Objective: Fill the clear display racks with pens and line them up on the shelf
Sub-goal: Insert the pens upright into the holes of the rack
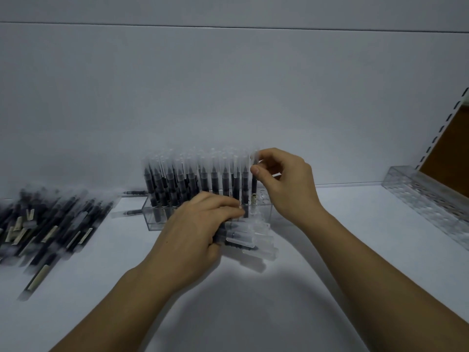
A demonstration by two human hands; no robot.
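Two clear acrylic display racks stand here: a filled rack [157, 219] just beyond the left hand [195, 227], an empty rack [426, 196] well right of the right hand [286, 181]. The right hand holds one black frosted-capped pen [254, 184]. Racked pens [193, 179], the left hand's bundle [243, 240] and the heap [50, 222] far left blur beyond counting.

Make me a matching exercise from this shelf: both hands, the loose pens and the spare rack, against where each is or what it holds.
1 left hand
2 right hand
3 loose pen pile
4 spare rack

A far right of the shelf
B pinches one upright pen
C far left
D grips a bundle of pens

Pairs: 1-D, 2-B, 3-C, 4-A.
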